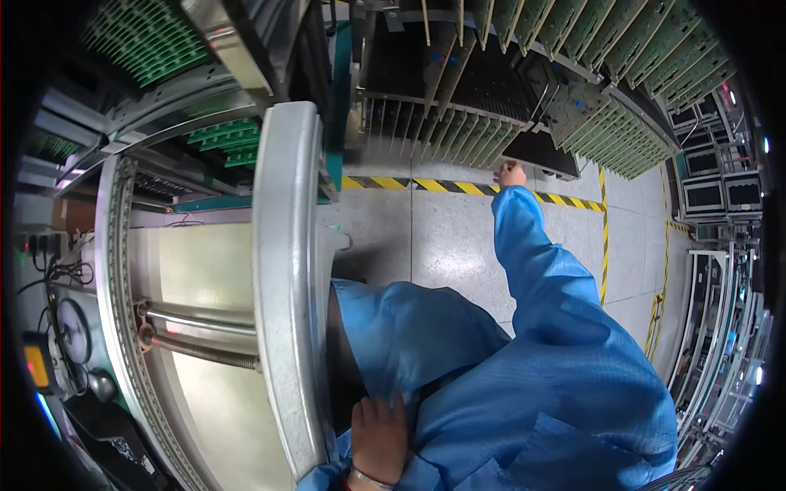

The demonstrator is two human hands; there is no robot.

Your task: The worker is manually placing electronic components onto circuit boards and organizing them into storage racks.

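My right arm, in a blue smock sleeve, stretches far forward over the floor. At its end my right hand [509,174] is closed, its fingers curled at the near corner of a dark flat panel [540,154] on a board rack. What lies between those fingers is too small to make out. Just left of that hand, a row of green circuit boards [467,137] stands on edge in the rack. My left hand [380,440] lies on the blue smock [426,335] near my lap, fingers stretched out, holding nothing.
Close on my left runs a thick silver machine rail [286,245], with a metal rod [201,317] and a threaded screw [205,352] beyond it. More upright circuit boards [630,135] fill racks at the far right. Yellow-black tape [458,187] marks the floor; metal shelving [704,319] stands right.
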